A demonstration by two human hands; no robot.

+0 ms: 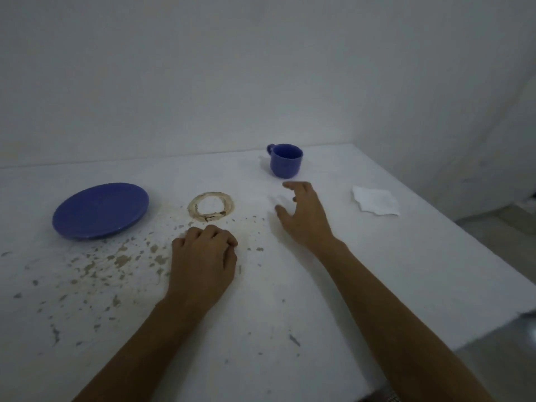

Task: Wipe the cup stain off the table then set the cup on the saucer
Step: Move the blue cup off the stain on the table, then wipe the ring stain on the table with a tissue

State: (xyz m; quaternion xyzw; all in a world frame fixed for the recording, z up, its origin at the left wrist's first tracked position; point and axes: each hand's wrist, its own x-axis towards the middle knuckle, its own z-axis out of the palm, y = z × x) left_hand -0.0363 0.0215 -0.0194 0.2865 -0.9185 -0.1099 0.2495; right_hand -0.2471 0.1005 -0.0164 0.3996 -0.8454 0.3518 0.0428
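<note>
Worktop [377, 271] bare between cup [285, 161] and napkin [375, 203]; saucer [100, 210] well left, wall [261, 68] close behind cup, near-right side open.

On the counter [377, 271], the saucer [100, 209] lies left, the stain [210, 210] just right of it at the middle. The cup [285, 160] stands behind and right of the stain; the tissue [376, 203] lies farthest right.

Dim, flat, bluish light; only faint shadows. The picture is soft and grainy, with wide-angle bending toward the edges.
</note>
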